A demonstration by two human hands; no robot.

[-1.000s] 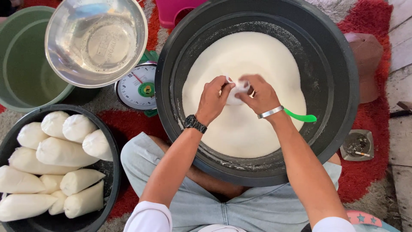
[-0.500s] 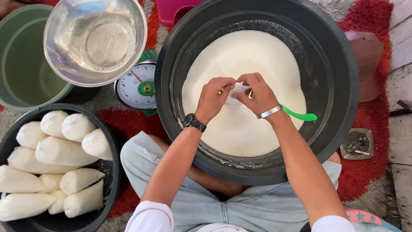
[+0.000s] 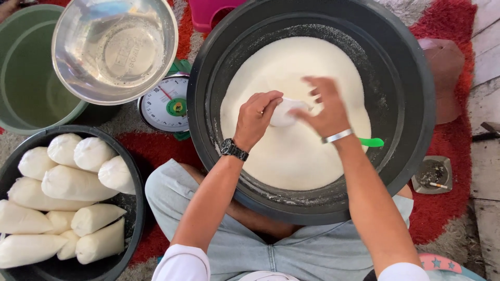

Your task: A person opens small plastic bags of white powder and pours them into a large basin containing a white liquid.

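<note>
Big black tub [image 3: 416,104] of white powder [image 3: 291,161] fills the middle; black basin [image 3: 133,208] of filled bags [image 3: 78,182] on the left; steel bowl [image 3: 114,47] over a scale [image 3: 164,104]; small bag [image 3: 285,112] over the powder, left hand [image 3: 256,117] pinched on its rim, right hand [image 3: 325,106] blurred, fingers spread, touching it; bag looks soft, thin, light; best held at the rim.

Bright, even daylight with soft shadows; the right hand [image 3: 325,106] is motion-blurred, everything else sharp.
</note>
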